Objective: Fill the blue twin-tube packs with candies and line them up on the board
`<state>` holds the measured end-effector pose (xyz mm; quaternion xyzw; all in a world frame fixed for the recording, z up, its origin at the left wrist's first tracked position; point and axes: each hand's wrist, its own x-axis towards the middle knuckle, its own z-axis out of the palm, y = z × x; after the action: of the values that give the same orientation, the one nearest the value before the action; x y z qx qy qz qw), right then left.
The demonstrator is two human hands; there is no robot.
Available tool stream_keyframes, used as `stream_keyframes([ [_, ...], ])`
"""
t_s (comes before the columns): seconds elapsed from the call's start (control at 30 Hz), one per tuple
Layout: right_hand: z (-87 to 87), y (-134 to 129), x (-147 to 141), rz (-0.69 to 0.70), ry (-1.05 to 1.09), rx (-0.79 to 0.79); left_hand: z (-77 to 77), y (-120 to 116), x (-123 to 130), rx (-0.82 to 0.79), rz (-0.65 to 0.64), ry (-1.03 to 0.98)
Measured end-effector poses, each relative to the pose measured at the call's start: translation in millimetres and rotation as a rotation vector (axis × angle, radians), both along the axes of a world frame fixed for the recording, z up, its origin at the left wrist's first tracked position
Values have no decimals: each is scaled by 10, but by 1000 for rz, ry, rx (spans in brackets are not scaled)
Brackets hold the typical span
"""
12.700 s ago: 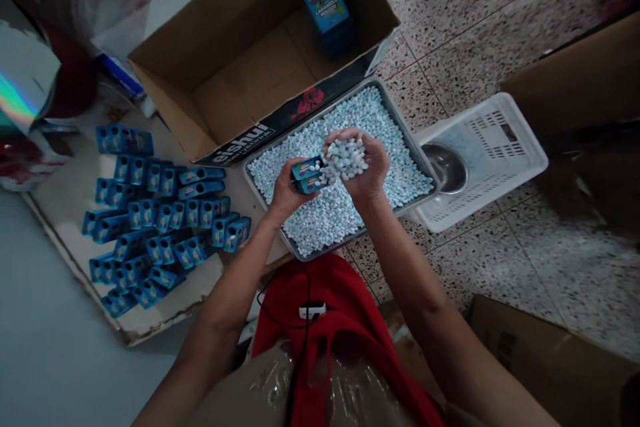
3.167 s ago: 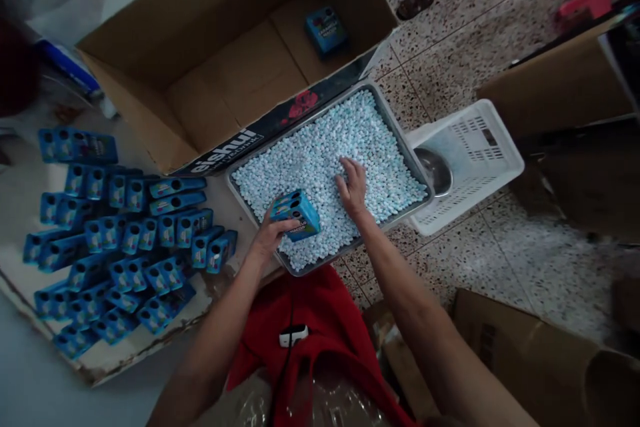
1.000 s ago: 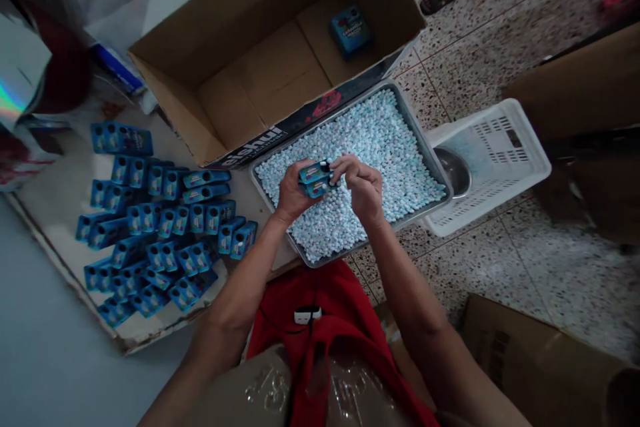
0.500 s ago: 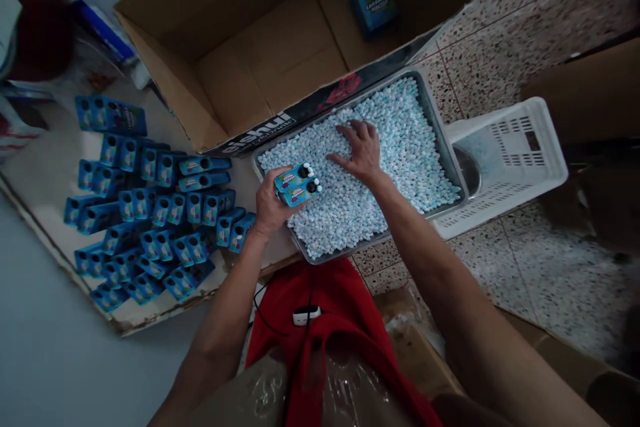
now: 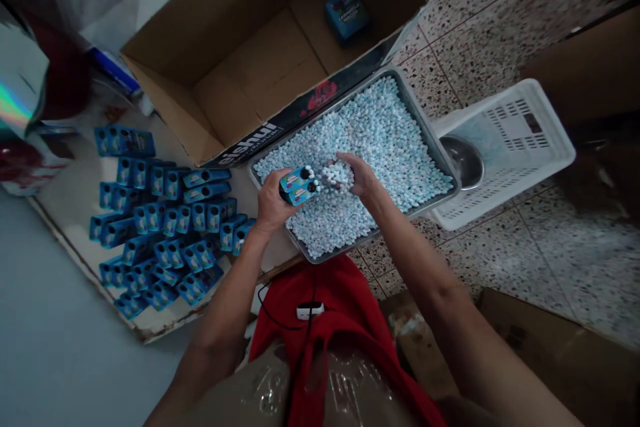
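Note:
Two small blue printed boxes [image 5: 296, 188] sit side by side in my left hand [image 5: 273, 203], over the near-left part of a metal tray [image 5: 456, 181]. White pieces show at the dark holes on their right ends. A heap of small white and pale blue candies [image 5: 339, 175] lies in my cupped right hand [image 5: 361, 177], close to those holes. More of the same candies [image 5: 380, 120] fill the tray. My right fingertips are partly hidden by the heap.
Several similar blue boxes [image 5: 170, 217] stand in rows on the table at the left. Behind the tray is an open cardboard carton [image 5: 245, 90] with a blue box [image 5: 346, 13] inside. At the right are a white plastic basket [image 5: 520, 147] and a metal bowl [image 5: 465, 160].
My right hand has scooped up candies and turned palm up, nearer the boxes. My left hand still holds the two boxes in nearly the same place. The whole view has shifted slightly.

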<state>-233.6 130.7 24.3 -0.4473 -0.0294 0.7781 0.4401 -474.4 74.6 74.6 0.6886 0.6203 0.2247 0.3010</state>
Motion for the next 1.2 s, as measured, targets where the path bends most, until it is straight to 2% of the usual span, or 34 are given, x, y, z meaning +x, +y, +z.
stream_keyframes([
  [0.1,319,-99,-173,5,37,123,9,49,-3,-16,-23,-10],
  [0.2,652,-168,-332,-123,-35,319,-10,89,21,-31,-3,-50],
  [0.3,883,-172,-427,-173,-166,454,-5,114,87,-47,7,-70],
  [0.53,1100,-205,-568,-156,-392,585,43,107,239,-65,-40,-122],
  [0.67,1140,-315,-530,-110,-496,626,47,171,150,-51,-92,-132],
  [0.73,1069,-392,-363,-99,-566,645,33,235,37,10,-101,-130],
  [0.83,792,-627,32,5,-848,599,-33,320,-113,73,-70,-177],
  [0.93,384,-1022,361,258,-1252,634,-149,345,-129,56,-91,-300],
  [1.03,14,-1350,430,518,-1492,769,-271,308,-49,88,-35,-356],
  [1.1,-157,-1387,360,617,-1579,822,-323,260,-11,87,-55,-358],
  [1.2,-311,-1124,226,704,-1633,882,-334,174,-28,90,-16,-351],
])
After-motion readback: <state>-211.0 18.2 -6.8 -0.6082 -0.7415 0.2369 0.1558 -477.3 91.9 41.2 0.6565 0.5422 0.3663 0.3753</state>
